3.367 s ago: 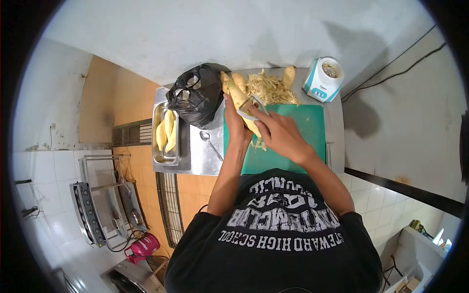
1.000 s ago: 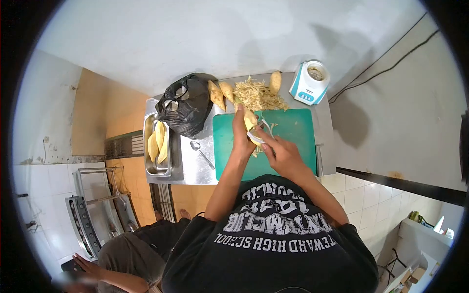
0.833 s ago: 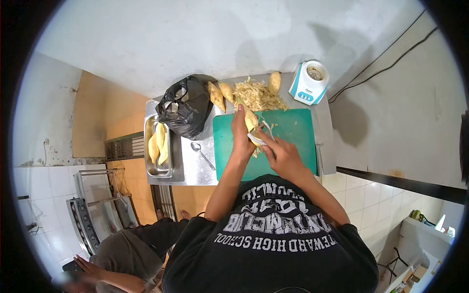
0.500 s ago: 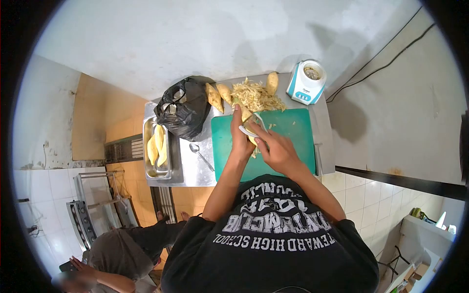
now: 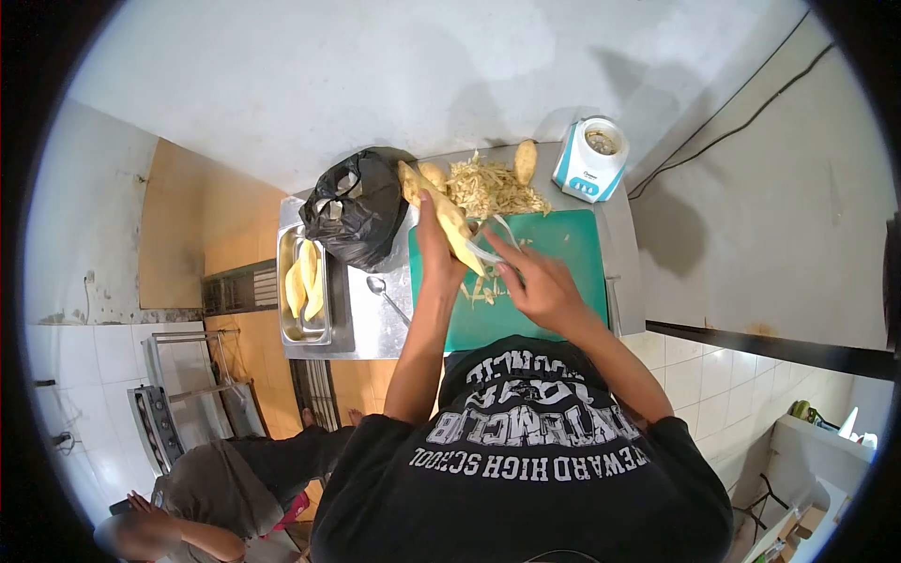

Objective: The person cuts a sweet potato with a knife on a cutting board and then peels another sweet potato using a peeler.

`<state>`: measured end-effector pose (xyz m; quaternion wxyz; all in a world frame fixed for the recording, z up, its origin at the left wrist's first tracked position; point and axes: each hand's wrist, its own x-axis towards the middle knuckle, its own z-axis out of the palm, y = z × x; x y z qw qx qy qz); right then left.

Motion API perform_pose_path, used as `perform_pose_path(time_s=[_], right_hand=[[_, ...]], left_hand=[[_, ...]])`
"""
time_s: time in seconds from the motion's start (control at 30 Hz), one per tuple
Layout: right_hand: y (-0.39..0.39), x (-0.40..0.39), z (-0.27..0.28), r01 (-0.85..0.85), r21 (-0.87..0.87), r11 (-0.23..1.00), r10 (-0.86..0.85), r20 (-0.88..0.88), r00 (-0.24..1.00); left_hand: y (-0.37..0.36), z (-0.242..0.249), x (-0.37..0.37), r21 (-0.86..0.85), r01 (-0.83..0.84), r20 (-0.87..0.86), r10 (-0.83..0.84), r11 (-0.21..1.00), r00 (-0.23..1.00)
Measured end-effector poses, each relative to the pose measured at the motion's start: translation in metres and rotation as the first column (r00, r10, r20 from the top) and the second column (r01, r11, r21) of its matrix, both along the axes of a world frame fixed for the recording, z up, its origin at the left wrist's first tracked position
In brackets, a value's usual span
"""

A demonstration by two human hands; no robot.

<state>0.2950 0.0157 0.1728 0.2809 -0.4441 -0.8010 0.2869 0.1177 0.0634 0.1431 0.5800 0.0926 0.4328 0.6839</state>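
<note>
My left hand is wrapped round a long, pale yellow peeled root, tilted over the left part of the green cutting board. In my right hand is a white-framed peeler, close to the root's right side near its lower end. Thin peelings lie on the board below the root. A heap of peelings and an unpeeled root sit behind the board.
A black plastic bag stands left of the board. A steel tray holds peeled roots. A spoon lies on the counter. The white-blue appliance is at back right. Another person is at lower left.
My left hand and the root have moved left, and more of the root's yellow side shows. The peeler has shifted slightly and now sits at the root's right side.
</note>
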Motion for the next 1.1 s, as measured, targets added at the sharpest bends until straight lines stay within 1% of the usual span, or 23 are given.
perform_pose_path(time_s=[0.07, 0.17, 0.23, 0.27, 0.3, 0.33, 0.37, 0.4, 0.43, 0.47, 0.53, 0.63, 0.67, 0.7, 0.73, 0.8, 0.83, 0.87, 0.93, 1.0, 1.03, 1.07, 1.1], right_hand=[[0.009, -0.006, 0.001, -0.002, 0.030, 1.000, 0.002, 0.012, 1.000], [0.007, -0.009, -0.013, -0.018, 0.063, 0.998, 0.013, 0.072, 0.997], [-0.015, 0.003, -0.019, -0.069, -0.062, 0.996, 0.075, 0.103, 0.992], [-0.023, 0.009, -0.021, -0.076, -0.062, 0.995, 0.083, 0.106, 0.991], [-0.029, 0.015, -0.022, -0.094, -0.173, 0.980, 0.120, 0.145, 0.982], [-0.032, 0.018, -0.023, -0.104, -0.285, 0.953, 0.159, 0.179, 0.971], [-0.032, 0.017, -0.023, -0.109, -0.289, 0.951, 0.165, 0.179, 0.970], [-0.028, 0.015, -0.023, -0.091, -0.210, 0.973, 0.110, 0.081, 0.991], [-0.025, 0.012, -0.022, -0.060, -0.137, 0.989, 0.058, -0.025, 0.998], [-0.018, 0.008, -0.015, -0.057, -0.141, 0.988, 0.054, -0.027, 0.998], [0.004, -0.004, 0.003, -0.045, -0.058, 0.997, 0.045, 0.003, 0.999], [0.016, -0.014, 0.000, -0.042, -0.043, 0.998, 0.044, 0.057, 0.997], [0.015, -0.013, 0.001, -0.046, -0.042, 0.998, 0.048, 0.058, 0.997], [0.011, -0.011, 0.003, -0.067, -0.092, 0.994, 0.074, 0.077, 0.994], [0.006, -0.009, 0.003, -0.085, -0.142, 0.986, 0.099, 0.093, 0.991], [-0.015, 0.005, -0.017, -0.119, -0.154, 0.981, 0.133, 0.079, 0.988], [-0.022, 0.010, -0.028, -0.144, -0.167, 0.975, 0.158, 0.069, 0.985], [-0.025, 0.012, -0.035, -0.147, -0.168, 0.975, 0.161, 0.072, 0.984], [-0.030, 0.014, -0.046, -0.098, -0.133, 0.986, 0.093, -0.048, 0.995], [-0.015, 0.008, -0.012, -0.085, -0.156, 0.984, 0.072, -0.084, 0.994], [-0.004, 0.004, 0.005, -0.062, -0.171, 0.983, 0.042, -0.118, 0.992], [0.004, -0.001, 0.012, -0.053, -0.170, 0.984, 0.033, -0.120, 0.992], [0.013, -0.007, 0.019, -0.051, -0.136, 0.989, 0.042, -0.068, 0.997]], left_hand=[[-0.003, 0.000, 0.017, 0.072, 0.026, -0.011, -0.026, 0.997, 1.000], [-0.001, -0.011, 0.003, 0.033, 0.000, 0.058, -0.002, 0.999, 0.998], [0.004, -0.005, -0.015, 0.053, -0.043, 0.068, 0.039, 0.998, 0.997], [0.007, 0.000, -0.023, 0.072, -0.077, 0.078, 0.071, 0.994, 0.994], [0.008, 0.005, -0.030, 0.091, -0.108, 0.150, 0.093, 0.990, 0.984], [0.008, 0.005, -0.032, 0.088, -0.113, 0.151, 0.099, 0.990, 0.984], [0.007, 0.004, -0.033, 0.091, -0.089, 0.038, 0.086, 0.992, 0.996], [0.006, 0.004, -0.034, 0.092, -0.063, -0.078, 0.070, 0.994, 0.994], [0.003, 0.002, -0.029, 0.040, -0.049, -0.071, 0.052, 0.998, 0.996], [0.002, 0.000, -0.020, 0.004, -0.030, -0.078, 0.030, 1.000, 0.996], [-0.003, -0.004, -0.006, 0.032, 0.027, -0.099, -0.024, 0.999, 0.995], [-0.004, -0.001, 0.004, 0.095, 0.030, 0.002, -0.030, 0.995, 1.000], [-0.004, 0.000, 0.002, 0.110, 0.028, 0.040, -0.033, 0.993, 0.999], [-0.004, -0.003, -0.005, 0.111, 0.055, -0.024, -0.052, 0.992, 0.998], [-0.002, -0.003, -0.012, 0.110, 0.047, -0.027, -0.045, 0.993, 0.999], [0.004, 0.006, -0.023, 0.022, -0.092, -0.040, 0.093, 0.995, 0.995], [0.008, 0.004, -0.034, 0.067, -0.092, 0.022, 0.091, 0.994, 0.996], [0.008, 0.012, -0.038, 0.105, -0.101, -0.011, 0.103, 0.989, 0.995], [0.009, 0.016, -0.042, 0.119, -0.082, -0.203, 0.106, 0.990, 0.973], [0.005, 0.014, -0.035, 0.109, -0.026, -0.178, 0.045, 0.994, 0.983], [0.003, 0.012, -0.027, 0.073, -0.021, -0.214, 0.036, 0.997, 0.976], [0.001, 0.015, -0.016, 0.023, -0.009, -0.170, 0.013, 1.000, 0.985], [0.000, 0.010, -0.008, 0.054, 0.006, -0.134, 0.001, 0.999, 0.991]])
